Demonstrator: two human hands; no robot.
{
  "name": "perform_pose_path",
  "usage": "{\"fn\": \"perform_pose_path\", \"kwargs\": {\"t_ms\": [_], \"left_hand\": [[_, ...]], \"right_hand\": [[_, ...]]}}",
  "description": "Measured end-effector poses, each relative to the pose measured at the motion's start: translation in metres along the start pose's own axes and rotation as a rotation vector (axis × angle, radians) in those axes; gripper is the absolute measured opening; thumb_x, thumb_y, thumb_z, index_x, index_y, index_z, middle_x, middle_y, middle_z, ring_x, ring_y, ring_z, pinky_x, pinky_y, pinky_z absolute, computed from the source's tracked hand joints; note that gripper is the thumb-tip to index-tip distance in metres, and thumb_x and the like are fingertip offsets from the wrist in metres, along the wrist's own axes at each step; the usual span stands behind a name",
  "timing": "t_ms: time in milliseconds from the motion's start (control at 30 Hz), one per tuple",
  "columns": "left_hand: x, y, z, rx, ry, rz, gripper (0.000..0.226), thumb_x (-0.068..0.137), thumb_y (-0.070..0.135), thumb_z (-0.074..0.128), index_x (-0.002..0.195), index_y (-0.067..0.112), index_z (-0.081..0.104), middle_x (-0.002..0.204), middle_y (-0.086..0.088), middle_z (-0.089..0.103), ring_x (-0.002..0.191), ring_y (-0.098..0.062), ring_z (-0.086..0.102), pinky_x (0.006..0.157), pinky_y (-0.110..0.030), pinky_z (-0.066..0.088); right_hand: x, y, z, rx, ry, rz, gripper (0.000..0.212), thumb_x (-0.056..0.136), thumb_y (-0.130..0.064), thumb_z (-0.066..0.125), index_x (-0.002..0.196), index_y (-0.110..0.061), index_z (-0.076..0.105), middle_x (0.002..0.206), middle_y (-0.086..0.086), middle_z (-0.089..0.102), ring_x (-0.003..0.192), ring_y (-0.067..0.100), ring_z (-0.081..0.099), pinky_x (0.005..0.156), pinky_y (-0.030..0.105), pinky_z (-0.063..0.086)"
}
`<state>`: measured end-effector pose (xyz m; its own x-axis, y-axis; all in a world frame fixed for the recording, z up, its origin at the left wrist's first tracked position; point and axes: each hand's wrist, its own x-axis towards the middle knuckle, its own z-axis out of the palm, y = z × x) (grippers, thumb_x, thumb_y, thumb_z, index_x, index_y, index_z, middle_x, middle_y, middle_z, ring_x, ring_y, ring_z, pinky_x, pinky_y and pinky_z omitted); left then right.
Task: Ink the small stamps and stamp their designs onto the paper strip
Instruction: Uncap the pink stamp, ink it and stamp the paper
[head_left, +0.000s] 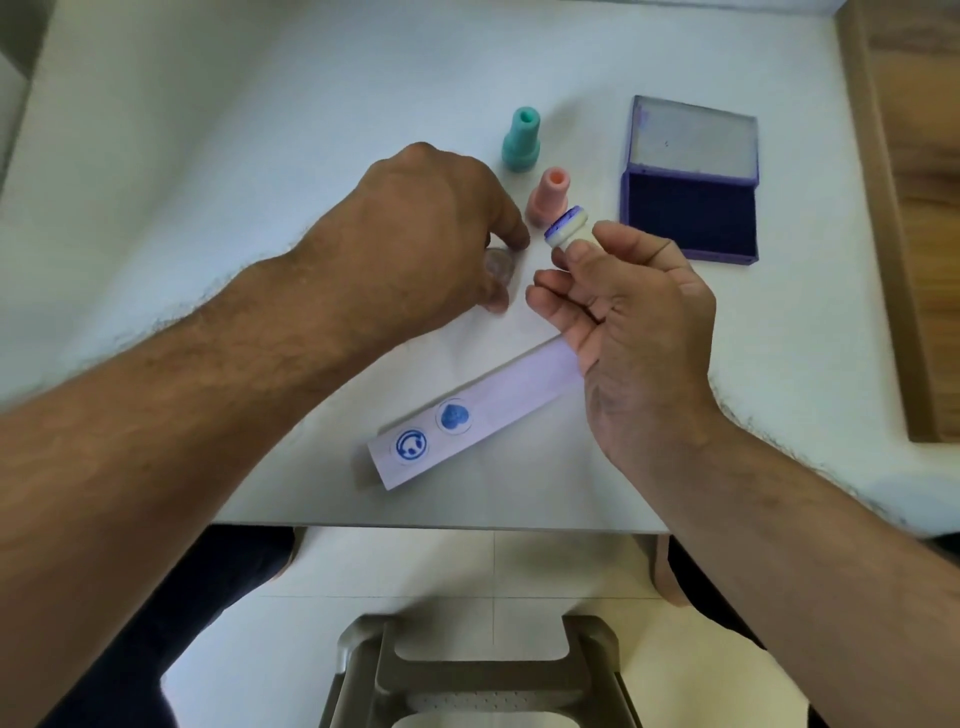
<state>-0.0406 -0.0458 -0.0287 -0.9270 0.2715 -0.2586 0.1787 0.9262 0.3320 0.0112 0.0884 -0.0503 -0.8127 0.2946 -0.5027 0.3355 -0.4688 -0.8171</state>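
My right hand (628, 317) pinches a small cream stamp (567, 228) between thumb and fingers, its blue inked face turned up and to the left. My left hand (431, 228) reaches down onto the table, its fingertips holding a small clear cap (136, 262) beside the stamps. A teal stamp (521, 140) and a pink stamp (548, 196) stand upright behind the hands. The open ink pad (691, 218) lies to the right, lid raised. The paper strip (498, 410) lies diagonally near the table's front edge, carrying two blue prints at its left end.
The white table (208, 156) ends at its front edge just below the strip. A wooden board (914, 208) runs along the right side. A grey stool (478, 670) stands on the floor below, between my legs.
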Motion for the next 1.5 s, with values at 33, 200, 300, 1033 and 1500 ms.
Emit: {"fn": "perform_pose_path", "kwargs": {"t_ms": [33,200,300,1033,1500], "left_hand": [[0.001,0.001,0.000,0.006,-0.008,-0.002,0.042,0.073,0.041,0.079,0.114,0.041,0.068,0.091,0.008,0.063,0.090,-0.014,0.055,0.075,-0.027,0.044],[-0.001,-0.001,-0.002,-0.047,0.009,-0.020,0.026,0.077,0.037,0.075,0.103,0.034,0.071,0.092,0.008,0.065,0.087,-0.015,0.061,0.073,-0.026,0.048],[-0.003,-0.004,-0.009,-0.163,0.021,-0.082,0.023,0.075,0.035,0.077,0.096,0.030,0.072,0.084,0.013,0.068,0.080,-0.009,0.064,0.061,-0.016,0.046],[-0.002,-0.004,-0.013,-1.262,-0.123,-0.375,0.007,0.083,0.011,0.072,0.083,0.005,0.070,0.088,-0.012,0.077,0.085,-0.025,0.075,0.079,-0.036,0.061],[-0.002,-0.008,-0.013,-1.131,-0.291,-0.292,0.018,0.090,0.016,0.065,0.106,0.015,0.074,0.101,-0.005,0.077,0.097,-0.019,0.073,0.081,-0.035,0.060]], "right_hand": [[0.000,0.000,0.000,-0.009,-0.003,0.003,0.019,0.086,0.003,0.064,0.103,-0.006,0.063,0.094,0.019,0.071,0.068,0.022,0.070,0.065,0.033,0.059],[0.001,0.001,0.000,-0.091,-0.014,0.014,0.021,0.088,0.001,0.063,0.106,-0.007,0.069,0.091,0.011,0.075,0.069,0.019,0.071,0.065,0.029,0.059],[0.000,0.002,0.000,-0.076,-0.018,0.016,0.021,0.088,0.002,0.062,0.105,-0.007,0.070,0.087,0.010,0.075,0.068,0.018,0.070,0.064,0.029,0.059],[0.003,0.009,-0.002,-0.203,-0.108,-0.113,0.034,0.081,0.013,0.065,0.107,-0.008,0.071,0.099,0.007,0.076,0.090,0.023,0.073,0.077,0.035,0.060],[0.002,0.009,-0.001,-0.223,-0.120,-0.117,0.027,0.082,0.004,0.069,0.104,-0.012,0.070,0.099,0.006,0.075,0.089,0.019,0.073,0.076,0.033,0.060]]}}
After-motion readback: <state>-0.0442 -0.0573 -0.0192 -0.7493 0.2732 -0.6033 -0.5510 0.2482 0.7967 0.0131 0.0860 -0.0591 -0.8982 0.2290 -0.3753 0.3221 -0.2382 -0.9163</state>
